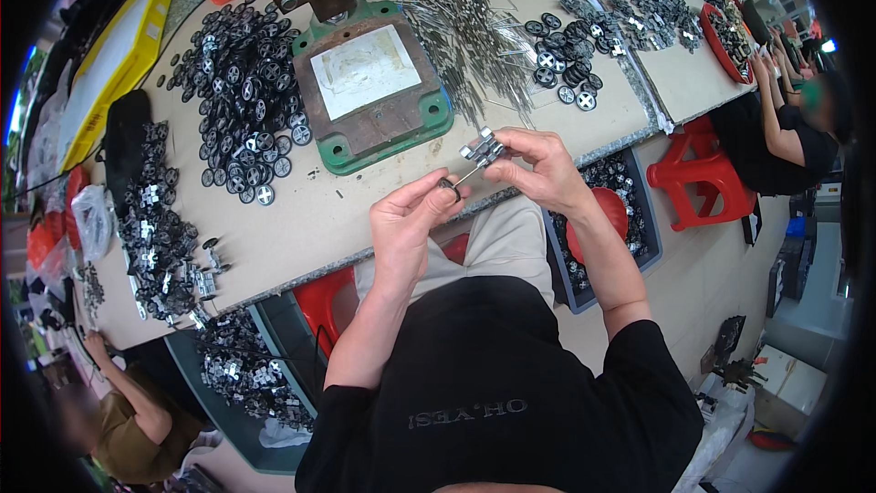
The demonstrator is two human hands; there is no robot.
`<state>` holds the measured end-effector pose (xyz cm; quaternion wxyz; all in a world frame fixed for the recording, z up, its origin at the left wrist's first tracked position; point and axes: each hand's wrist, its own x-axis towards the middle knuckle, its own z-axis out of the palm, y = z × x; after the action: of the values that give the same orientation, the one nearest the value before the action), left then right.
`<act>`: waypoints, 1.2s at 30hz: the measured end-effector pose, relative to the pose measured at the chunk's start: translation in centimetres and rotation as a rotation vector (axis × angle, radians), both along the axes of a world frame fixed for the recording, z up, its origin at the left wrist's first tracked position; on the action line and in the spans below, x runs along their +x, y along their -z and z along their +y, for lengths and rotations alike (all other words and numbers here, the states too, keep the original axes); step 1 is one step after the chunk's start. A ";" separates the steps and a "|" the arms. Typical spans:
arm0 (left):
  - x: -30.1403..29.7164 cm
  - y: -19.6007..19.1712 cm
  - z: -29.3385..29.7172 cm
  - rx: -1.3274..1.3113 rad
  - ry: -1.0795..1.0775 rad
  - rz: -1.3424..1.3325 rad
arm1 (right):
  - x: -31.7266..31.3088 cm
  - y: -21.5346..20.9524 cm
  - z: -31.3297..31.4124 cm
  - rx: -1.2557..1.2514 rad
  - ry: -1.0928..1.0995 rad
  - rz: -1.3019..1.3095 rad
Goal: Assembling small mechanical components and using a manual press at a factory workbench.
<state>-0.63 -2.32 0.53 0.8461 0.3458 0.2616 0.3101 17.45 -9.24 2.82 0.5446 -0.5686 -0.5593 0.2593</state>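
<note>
Grey metal is what we pinch in our right hand [538, 164]: a small ribbed bracket [482, 148], with a thin pin [467, 173] slanting from it down toward our left. Our left hand [411, 215] is closed on a small black wheel [450, 188] at that pin's lower end, so the pin's long axis runs straight between both hands. Both sit just in front of the green press base [383, 141], the loose pins [456, 23] lying beyond it and the black wheels [242, 100] to its left.
</note>
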 end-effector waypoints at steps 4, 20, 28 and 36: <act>0.3 -0.4 0.0 0.062 -0.021 0.013 | 0.0 -0.5 -0.5 -0.204 -0.018 0.405; 0.2 -0.1 0.0 0.005 -0.021 -0.018 | -0.1 -0.2 -0.2 -0.118 0.029 0.138; 0.4 -0.5 0.2 0.057 -0.029 0.002 | 0.0 -0.2 -0.1 -0.234 -0.026 0.524; 0.5 -0.3 0.2 -0.027 -0.031 0.003 | -0.8 -0.2 0.0 -0.169 0.079 0.263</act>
<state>-0.17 -2.11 0.81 0.8453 0.3306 0.2724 0.3193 16.70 -9.29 3.01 0.5730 -0.5951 -0.4367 0.3560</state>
